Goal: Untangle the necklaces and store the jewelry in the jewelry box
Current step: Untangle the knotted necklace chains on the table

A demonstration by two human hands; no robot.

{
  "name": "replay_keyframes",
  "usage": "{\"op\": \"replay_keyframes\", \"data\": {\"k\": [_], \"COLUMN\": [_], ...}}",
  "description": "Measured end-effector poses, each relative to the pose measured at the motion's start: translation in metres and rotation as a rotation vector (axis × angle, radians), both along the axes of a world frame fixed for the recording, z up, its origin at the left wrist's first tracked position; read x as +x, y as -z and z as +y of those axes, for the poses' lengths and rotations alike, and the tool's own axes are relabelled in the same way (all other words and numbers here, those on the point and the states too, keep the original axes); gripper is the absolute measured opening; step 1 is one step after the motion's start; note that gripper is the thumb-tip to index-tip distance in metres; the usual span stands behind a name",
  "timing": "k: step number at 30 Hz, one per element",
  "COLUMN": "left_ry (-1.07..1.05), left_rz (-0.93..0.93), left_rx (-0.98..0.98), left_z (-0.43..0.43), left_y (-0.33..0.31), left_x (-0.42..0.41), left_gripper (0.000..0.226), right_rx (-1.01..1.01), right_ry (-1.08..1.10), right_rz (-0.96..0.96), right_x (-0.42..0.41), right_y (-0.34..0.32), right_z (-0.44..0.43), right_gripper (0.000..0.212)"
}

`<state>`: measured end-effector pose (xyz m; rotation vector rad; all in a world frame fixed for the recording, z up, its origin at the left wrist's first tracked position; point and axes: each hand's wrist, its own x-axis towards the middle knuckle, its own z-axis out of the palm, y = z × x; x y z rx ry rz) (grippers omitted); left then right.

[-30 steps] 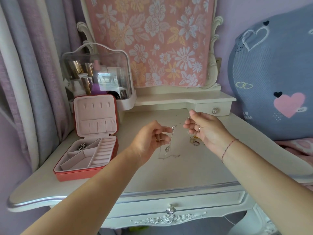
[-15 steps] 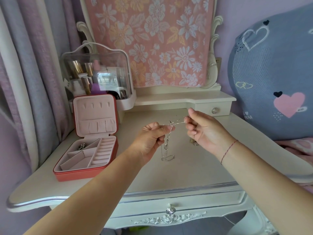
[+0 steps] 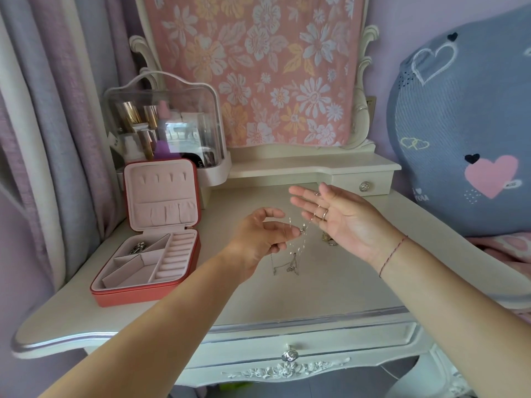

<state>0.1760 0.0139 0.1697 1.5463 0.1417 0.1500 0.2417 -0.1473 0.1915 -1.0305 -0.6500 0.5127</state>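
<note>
Left hand (image 3: 258, 237) fingers pinch necklaces (image 3: 293, 254) right of open jewelry box (image 3: 143, 297); chain ends trail on tabletop (image 3: 316, 291). Right hand (image 3: 342, 216) farther right, fingers straight, holding nothing. Best: tease one strand slowly, no yanking.

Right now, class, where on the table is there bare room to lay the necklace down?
Bare: the front strip of the table between the forearms, and the patch between the box and the left hand. Crowded: under the right hand, where loose jewelry lies beside the hanging necklace.
</note>
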Motion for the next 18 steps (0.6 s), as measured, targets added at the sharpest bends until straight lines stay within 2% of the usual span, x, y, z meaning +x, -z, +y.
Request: {"op": "replay_keyframes", "data": {"k": [3,6,8,10,14,18], "left_ry": [0.046,0.086,0.093,0.091,0.071,0.082], "left_rz": [-0.035,-0.082,-0.095,-0.096,-0.070,-0.011], "left_rx": [0.036,0.093,0.131,0.191,0.386,0.545], "left_z": [-0.001,-0.001,-0.001,-0.001,0.000,0.000], "left_y": [0.000,0.001,0.002,0.001,0.001,0.007], "left_x": [-0.001,-0.002,-0.001,0.000,0.003,0.003], "left_gripper": [0.063,0.077,0.072,0.061,0.028,0.023], "right_rx": [-0.005,-0.022,-0.045,-0.060,-0.060,-0.058], "right_ry": [-0.024,0.009,0.052,0.075,0.085,0.092], "right_rz": [-0.002,0.023,0.035,0.042,0.054,0.062], "right_x": [0.004,0.010,0.014,0.015,0.016,0.017], "right_y": [0.004,0.009,0.012,0.012,0.013,0.014], "right_z": [-0.001,-0.001,-0.001,-0.002,-0.004,-0.006], "right_gripper": [0.016,0.047,0.068,0.077,0.076,0.072]}}
